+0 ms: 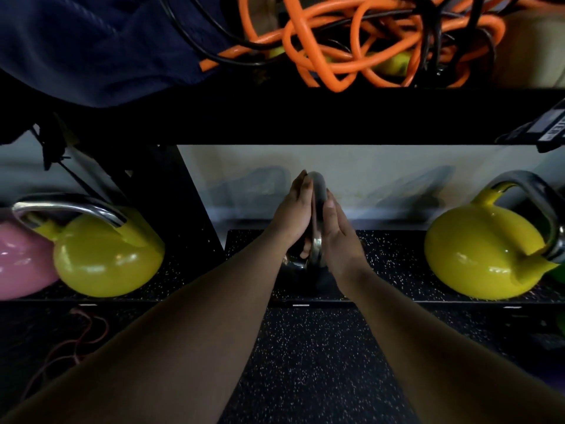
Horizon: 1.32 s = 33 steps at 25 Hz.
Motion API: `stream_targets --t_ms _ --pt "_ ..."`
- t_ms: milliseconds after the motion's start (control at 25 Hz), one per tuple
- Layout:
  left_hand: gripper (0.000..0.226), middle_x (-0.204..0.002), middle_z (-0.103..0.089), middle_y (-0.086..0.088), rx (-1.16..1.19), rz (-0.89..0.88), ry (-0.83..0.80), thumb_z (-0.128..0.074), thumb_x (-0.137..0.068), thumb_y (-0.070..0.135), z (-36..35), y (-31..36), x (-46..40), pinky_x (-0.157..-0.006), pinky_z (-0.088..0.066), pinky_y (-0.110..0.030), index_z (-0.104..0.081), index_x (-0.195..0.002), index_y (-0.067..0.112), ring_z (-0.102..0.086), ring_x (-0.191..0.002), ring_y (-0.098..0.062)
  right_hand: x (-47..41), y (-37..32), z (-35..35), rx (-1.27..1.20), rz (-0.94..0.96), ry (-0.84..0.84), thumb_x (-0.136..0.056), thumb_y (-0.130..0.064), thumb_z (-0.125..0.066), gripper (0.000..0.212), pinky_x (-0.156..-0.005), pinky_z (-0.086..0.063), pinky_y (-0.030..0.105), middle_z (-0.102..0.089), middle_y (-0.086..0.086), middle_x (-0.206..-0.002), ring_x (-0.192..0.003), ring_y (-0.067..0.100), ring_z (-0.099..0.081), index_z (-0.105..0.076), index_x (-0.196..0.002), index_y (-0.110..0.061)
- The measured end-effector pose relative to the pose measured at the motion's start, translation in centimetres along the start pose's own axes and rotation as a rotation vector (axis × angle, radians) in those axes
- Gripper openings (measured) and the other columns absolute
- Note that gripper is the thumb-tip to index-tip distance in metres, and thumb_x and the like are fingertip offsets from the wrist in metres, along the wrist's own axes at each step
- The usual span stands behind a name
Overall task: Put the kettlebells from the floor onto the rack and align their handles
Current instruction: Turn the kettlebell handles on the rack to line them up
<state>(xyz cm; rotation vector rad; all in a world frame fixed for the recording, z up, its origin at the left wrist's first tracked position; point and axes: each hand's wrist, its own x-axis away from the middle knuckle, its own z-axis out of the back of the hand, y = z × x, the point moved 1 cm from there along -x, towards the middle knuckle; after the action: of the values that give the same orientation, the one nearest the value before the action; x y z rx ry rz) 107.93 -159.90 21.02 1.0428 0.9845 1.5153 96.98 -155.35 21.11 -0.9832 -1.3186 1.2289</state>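
A dark kettlebell with a steel handle stands in the middle of the rack's speckled lower shelf. My left hand presses the handle from the left and my right hand from the right, so most of the bell is hidden. The handle points edge-on toward me. A yellow kettlebell sits at the left, its handle lying across. A pink kettlebell touches it at the far left. Another yellow kettlebell rests at the right, handle tilted right.
A black upper shelf beam runs overhead, carrying tangled orange and black cords and a dark blue cloth. A slanted black rack upright separates the left kettlebells from the middle bay. Speckled rubber flooring lies below, with a thin reddish cord at the left.
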Motion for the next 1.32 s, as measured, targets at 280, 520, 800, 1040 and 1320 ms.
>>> stream_targets --t_ms 280,520,800,1040,1320 --pt "0.043 -0.138 -0.057 -0.002 -0.534 -0.111 0.024 -0.057 -0.096 0.041 7.1 -2.6 5.5 -0.107 -0.043 -0.046 -0.056 -0.136 0.023 -0.050 -0.130 -0.023 0.2 -4.1 0.9 0.686 0.402 0.143 -0.094 -0.027 -0.061 0.009 -0.075 -0.055 0.043 -0.062 -0.003 -0.095 -0.090 0.022 -0.058 -0.062 -0.103 -0.025" --pt "0.025 -0.123 -0.064 0.006 -0.751 -0.201 0.086 -0.056 -0.096 0.032 16.7 -5.7 12.4 -0.098 -0.047 -0.037 -0.067 -0.117 0.024 -0.057 -0.117 -0.017 4.0 -6.1 -9.2 0.792 0.610 -0.105 -0.090 -0.023 -0.059 0.003 -0.067 -0.054 0.042 -0.063 -0.003 -0.082 -0.078 0.020 -0.059 -0.058 -0.091 -0.025" --pt "0.029 -0.124 -0.061 0.002 -0.910 -0.109 0.268 -0.058 -0.094 0.038 34.1 -10.3 18.3 -0.092 -0.047 -0.040 -0.064 -0.118 0.022 -0.057 -0.115 -0.025 7.4 -6.0 -26.3 0.914 0.502 -0.292 -0.090 -0.042 -0.058 0.017 -0.070 -0.053 0.035 -0.066 -0.008 -0.085 -0.083 0.021 -0.067 -0.056 -0.105 -0.033" --pt "0.063 -0.141 -0.044 -0.010 -0.753 -0.006 0.441 -0.056 -0.094 0.048 42.8 -11.0 16.7 -0.092 -0.050 -0.053 -0.035 -0.145 0.019 -0.048 -0.126 -0.036 4.3 -7.3 -35.9 0.997 0.553 -0.195 -0.097 -0.040 -0.055 0.040 -0.090 -0.046 0.042 -0.051 0.011 -0.123 -0.115 0.032 -0.048 -0.053 -0.129 -0.017" --pt "0.061 -0.158 -0.021 -0.019 -0.501 0.117 0.444 -0.041 -0.101 0.054 41.5 -11.9 10.3 -0.101 -0.048 -0.055 -0.025 -0.153 0.026 -0.051 -0.127 -0.050 -0.3 -5.0 -40.6 1.120 0.459 -0.127 -0.101 -0.055 -0.036 0.048 -0.087 -0.040 0.046 -0.054 0.016 -0.129 -0.115 0.040 -0.049 -0.047 -0.130 -0.019"
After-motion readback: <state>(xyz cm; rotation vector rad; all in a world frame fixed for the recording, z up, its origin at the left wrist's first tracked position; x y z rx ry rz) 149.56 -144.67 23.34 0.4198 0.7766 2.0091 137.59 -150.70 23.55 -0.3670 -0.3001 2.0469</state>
